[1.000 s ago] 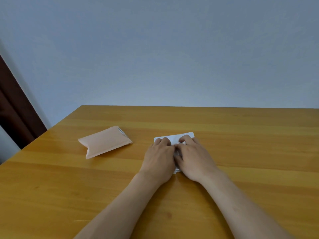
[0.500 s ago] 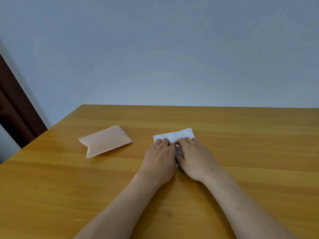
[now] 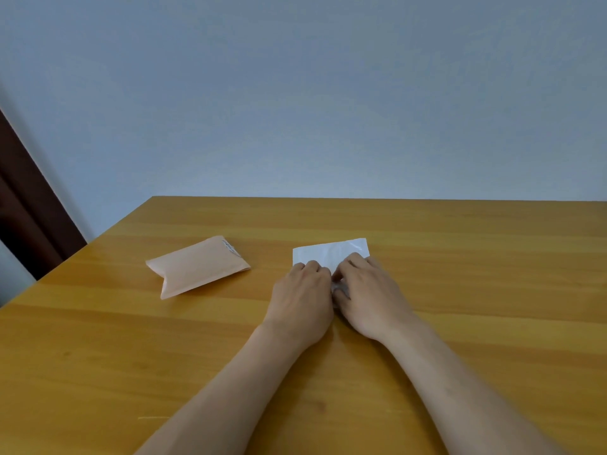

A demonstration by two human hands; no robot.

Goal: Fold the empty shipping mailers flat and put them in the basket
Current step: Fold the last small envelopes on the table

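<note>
There are two mailers on one wooden table (image 3: 492, 290), and two bare hands. The white mailer (image 3: 328, 252) lies flat near the middle of the table, directly in front of the person. Only its far part is visible, a pale, slightly shiny strip with a straight far edge and one small crease near its right corner; the near part is covered by the hands. The left hand (image 3: 300, 300) and the right hand (image 3: 368, 293) rest on it palm down, side by side and touching each other. Their fingers are bent at the knuckles and the tips are hidden, so I cannot tell if they pinch a fold or only press the mailer down. The pink mailer (image 3: 197, 267) lies to the left, apart from the white one and from both hands. It looks a little puffed, is turned at an angle, has a notched near-left end, and carries a small printed label at its far corner. Behind the table there is one plain grey-blue wall (image 3: 295, 93), and at the left edge one dark brown door frame (image 3: 26, 208).
</note>
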